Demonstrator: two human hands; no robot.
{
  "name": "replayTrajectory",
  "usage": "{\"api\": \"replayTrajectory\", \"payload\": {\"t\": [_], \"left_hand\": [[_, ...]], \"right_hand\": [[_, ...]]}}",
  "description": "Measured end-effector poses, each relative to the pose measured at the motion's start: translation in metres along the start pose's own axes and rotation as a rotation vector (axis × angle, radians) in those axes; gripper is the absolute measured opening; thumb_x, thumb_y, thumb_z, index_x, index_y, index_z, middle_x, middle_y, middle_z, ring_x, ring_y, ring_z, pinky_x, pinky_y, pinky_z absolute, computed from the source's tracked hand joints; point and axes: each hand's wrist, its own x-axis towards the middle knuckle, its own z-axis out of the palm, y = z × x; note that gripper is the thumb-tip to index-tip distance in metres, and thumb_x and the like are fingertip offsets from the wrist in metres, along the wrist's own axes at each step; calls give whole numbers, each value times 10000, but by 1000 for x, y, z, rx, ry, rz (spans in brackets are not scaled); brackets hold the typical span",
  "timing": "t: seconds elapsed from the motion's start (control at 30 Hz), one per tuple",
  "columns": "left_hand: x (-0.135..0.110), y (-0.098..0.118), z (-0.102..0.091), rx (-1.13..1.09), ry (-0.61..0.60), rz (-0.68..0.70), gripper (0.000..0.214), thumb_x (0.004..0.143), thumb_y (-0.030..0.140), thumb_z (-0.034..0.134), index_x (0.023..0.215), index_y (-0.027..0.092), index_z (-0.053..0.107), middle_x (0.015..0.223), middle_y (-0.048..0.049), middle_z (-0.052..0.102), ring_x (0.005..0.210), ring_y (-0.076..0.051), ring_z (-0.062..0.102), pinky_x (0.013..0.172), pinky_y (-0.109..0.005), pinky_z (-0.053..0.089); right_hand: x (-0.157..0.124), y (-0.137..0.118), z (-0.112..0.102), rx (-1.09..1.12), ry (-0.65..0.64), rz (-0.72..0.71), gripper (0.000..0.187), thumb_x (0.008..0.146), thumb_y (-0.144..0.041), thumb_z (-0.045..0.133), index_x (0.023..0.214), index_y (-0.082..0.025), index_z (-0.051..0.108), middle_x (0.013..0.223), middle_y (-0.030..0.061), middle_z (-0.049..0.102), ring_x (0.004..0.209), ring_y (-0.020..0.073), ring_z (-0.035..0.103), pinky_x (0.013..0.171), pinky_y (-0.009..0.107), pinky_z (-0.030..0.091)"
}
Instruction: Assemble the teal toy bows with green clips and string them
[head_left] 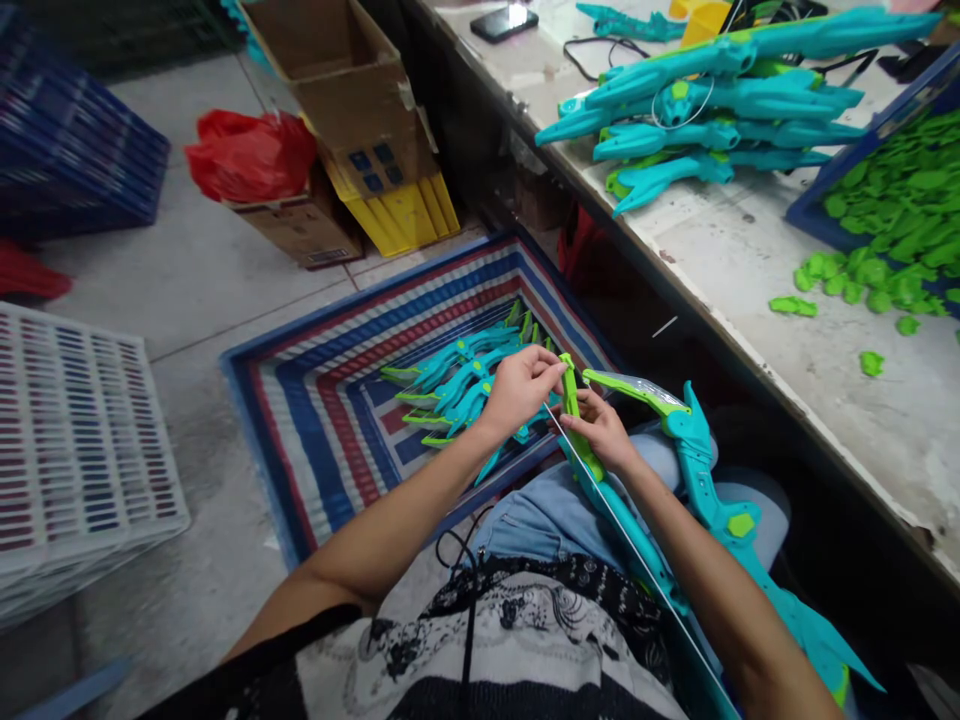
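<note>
A teal and green plastic toy bow [701,480] lies across my lap, with a thin white string [637,560] stretched along one side. My left hand [521,388] pinches the top of its bright green limb tip [568,385], close to the string's upper end. Lower on the same green part, my right hand [602,430] has its fingers closed around it. A second green limb with a clear glossy strip points up just right of my right hand. Fingers partly hide where string and tip meet.
Beyond my hands, a striped lined bin [322,400] holds several similar bows [457,375]. More teal bows [720,110] are stacked on the workbench [765,380] at right, near a blue crate [832,190] of green pieces. A white crate [90,440] stands left; cardboard boxes [337,90] stand behind.
</note>
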Motion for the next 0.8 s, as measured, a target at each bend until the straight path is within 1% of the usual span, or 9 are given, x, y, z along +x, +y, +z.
{"api": "replayTrajectory", "payload": {"t": [0.13,0.23,0.3,0.37,0.47,0.53,0.6,0.7,0.8], "left_hand": [[0,1,2,-40,-32,11,201,754,313,663,796,164,536,546,37,612,437,-75,500,455,-187,385],[3,2,0,-182,-136,-65,348,735,329,704,967,165,502,539,55,616,408,-75,488,443,-188,390],[6,3,-3,-232,-201,-129,392,724,334,727,989,148,506,533,47,618,402,-74,491,438,-187,388],[9,4,-6,-253,-233,-167,364,718,336,740,932,134,526,522,32,619,394,-68,490,433,-185,381],[12,3,-9,-267,-241,-169,363,703,339,757,896,131,531,515,23,621,391,-66,491,431,-183,378],[12,3,-9,-270,-248,-161,388,683,356,770,889,131,530,512,22,620,394,-68,492,429,-183,376],[12,4,-9,-270,-246,-152,414,659,380,781,878,134,530,505,22,615,395,-70,490,430,-187,378],[12,7,-9,-241,-251,-164,437,642,427,781,864,147,530,503,21,608,394,-77,489,431,-198,378],[12,9,-12,-95,-288,-174,407,666,456,752,856,174,528,482,45,568,386,-92,482,425,-208,362]], "right_hand": [[0,2,0,-25,6,-23,448,633,-418,806,964,-230,572,903,18,711,837,203,686,818,380,560],[-3,7,1,-67,5,-63,443,667,-446,779,1002,-234,581,937,28,713,907,219,679,874,401,542],[-6,8,2,-144,21,-112,410,714,-453,739,1028,-233,593,964,34,710,948,220,669,903,401,526],[-6,4,5,-275,82,-208,360,781,-433,677,1070,-229,608,1010,44,697,975,207,656,910,382,516],[0,-16,9,-497,247,-437,316,846,-363,600,1130,-227,624,1068,57,661,971,181,636,869,342,518],[7,-33,11,-585,298,-563,255,847,-328,595,1069,-220,659,1014,53,652,911,165,630,804,312,522],[13,-47,14,-616,274,-611,160,839,-311,606,923,-203,690,906,39,649,827,149,621,736,286,514],[17,-57,17,-590,224,-604,149,818,-310,628,749,-186,674,782,18,633,737,132,599,662,262,488],[21,-58,11,-563,217,-551,167,782,-309,654,685,-173,661,706,-1,616,672,119,575,624,250,461]]}}
